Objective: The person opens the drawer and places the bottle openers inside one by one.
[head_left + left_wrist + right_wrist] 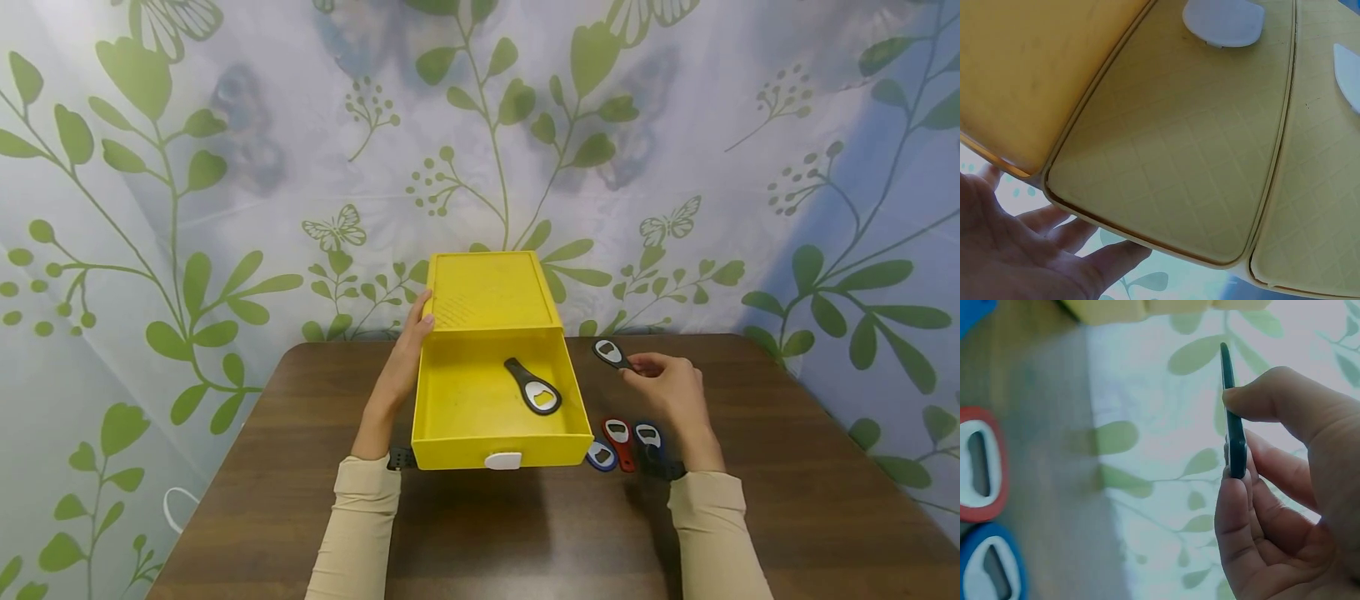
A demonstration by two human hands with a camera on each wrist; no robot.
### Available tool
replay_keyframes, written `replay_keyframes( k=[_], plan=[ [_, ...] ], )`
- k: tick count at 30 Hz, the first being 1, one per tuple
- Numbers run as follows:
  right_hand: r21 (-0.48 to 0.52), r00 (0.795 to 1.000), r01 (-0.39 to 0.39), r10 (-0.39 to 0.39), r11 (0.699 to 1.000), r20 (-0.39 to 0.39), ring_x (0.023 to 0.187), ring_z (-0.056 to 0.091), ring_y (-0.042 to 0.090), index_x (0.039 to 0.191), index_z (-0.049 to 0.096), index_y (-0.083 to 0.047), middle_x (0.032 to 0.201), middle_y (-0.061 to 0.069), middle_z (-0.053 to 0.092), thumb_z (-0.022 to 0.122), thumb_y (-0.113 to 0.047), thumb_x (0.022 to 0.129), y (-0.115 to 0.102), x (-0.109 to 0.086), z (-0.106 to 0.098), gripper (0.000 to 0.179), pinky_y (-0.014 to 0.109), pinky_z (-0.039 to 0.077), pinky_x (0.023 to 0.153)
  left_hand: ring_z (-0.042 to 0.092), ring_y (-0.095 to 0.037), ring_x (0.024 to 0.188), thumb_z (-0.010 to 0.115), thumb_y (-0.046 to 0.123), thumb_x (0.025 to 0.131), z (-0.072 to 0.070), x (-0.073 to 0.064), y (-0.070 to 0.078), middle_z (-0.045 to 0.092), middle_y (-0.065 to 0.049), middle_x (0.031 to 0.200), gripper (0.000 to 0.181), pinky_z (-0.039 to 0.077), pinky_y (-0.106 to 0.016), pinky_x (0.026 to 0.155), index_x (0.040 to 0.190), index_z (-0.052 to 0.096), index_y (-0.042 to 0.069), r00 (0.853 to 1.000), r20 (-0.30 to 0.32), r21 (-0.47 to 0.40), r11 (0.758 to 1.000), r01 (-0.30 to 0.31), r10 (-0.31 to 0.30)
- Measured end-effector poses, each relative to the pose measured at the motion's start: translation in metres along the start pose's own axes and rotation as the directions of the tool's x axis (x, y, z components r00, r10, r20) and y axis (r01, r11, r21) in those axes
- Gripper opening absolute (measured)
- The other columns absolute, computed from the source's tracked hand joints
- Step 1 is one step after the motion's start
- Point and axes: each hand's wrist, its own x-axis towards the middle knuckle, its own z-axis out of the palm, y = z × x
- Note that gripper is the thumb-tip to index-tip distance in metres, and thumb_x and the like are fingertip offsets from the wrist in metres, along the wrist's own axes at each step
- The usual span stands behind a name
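Right hand (pixel 670 385) pinches a black bottle opener (pixel 609 352) just right of the open yellow drawer (pixel 457 392); left hand (pixel 407 358) on the drawer unit (pixel 491 287).
Held opener sits left of the right hand, thumb and fingertips on its handle, head end pointing far left, above table (pixel 285 433). Left hand: fingers spread fairly straight against unit's left side, no opener in it. Count: 5 bottle openers visible. 1 held; 1 second black opener (pixel 531 385) inside drawer, right half; 3 nearer on table, right of drawer: blue opener (pixel 597 463), red opener (pixel 624 454), another blue opener (pixel 647 427), left to right. Pulled-out drawer: 1, with 1 white handle (pixel 502 460).
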Motion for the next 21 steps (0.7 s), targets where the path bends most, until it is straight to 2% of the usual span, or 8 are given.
replay_keyframes(
  k=[3, 6, 14, 21],
  plan=[
    [0.006, 0.999, 0.025, -0.025, 1.000, -0.024, 0.098, 0.070, 0.036, 0.117, 0.076, -0.002, 0.104, 0.017, 0.078, 0.075, -0.028, 0.093, -0.010, 0.000, -0.006, 0.035, 0.052, 0.043, 0.094, 0.016, -0.021, 0.156, 0.034, 0.051, 0.110, 0.000, 0.000, -0.001, 0.004, 0.010, 0.172, 0.066, 0.020, -0.059, 0.124, 0.167, 0.007, 0.032, 1.000, 0.000, -0.002, 1.000, -0.003, 0.003],
    [0.008, 0.998, 0.038, -0.038, 0.999, -0.042, 0.096, 0.070, 0.035, 0.118, 0.076, -0.003, 0.105, 0.016, 0.077, 0.075, -0.032, 0.093, -0.020, -0.002, -0.012, 0.038, 0.049, 0.044, 0.092, 0.018, -0.021, 0.156, 0.034, 0.051, 0.110, -0.001, 0.000, -0.001, 0.004, 0.010, 0.172, 0.065, 0.021, -0.059, 0.123, 0.167, 0.008, 0.033, 1.000, 0.001, -0.002, 1.000, -0.001, 0.001],
    [0.008, 0.988, 0.098, -0.096, 0.995, -0.124, 0.086, 0.069, 0.027, 0.114, 0.079, -0.008, 0.098, 0.011, 0.078, 0.079, -0.032, 0.090, -0.049, -0.011, -0.024, 0.034, 0.027, 0.048, 0.076, 0.019, -0.023, 0.156, 0.033, 0.051, 0.110, -0.002, 0.000, -0.002, 0.004, 0.011, 0.172, 0.064, 0.022, -0.059, 0.123, 0.167, 0.008, 0.035, 1.000, 0.005, -0.010, 1.000, 0.005, -0.005],
    [0.033, 0.974, 0.173, -0.166, 0.984, -0.155, 0.085, 0.072, 0.026, 0.115, 0.079, -0.009, 0.100, 0.010, 0.078, 0.081, -0.033, 0.090, -0.077, -0.023, -0.032, 0.035, 0.014, 0.047, 0.074, 0.020, -0.023, 0.156, 0.034, 0.050, 0.111, -0.001, 0.001, -0.002, 0.004, 0.009, 0.172, 0.065, 0.023, -0.058, 0.123, 0.167, 0.008, 0.033, 1.000, 0.003, -0.010, 1.000, 0.001, -0.001]
  ],
)
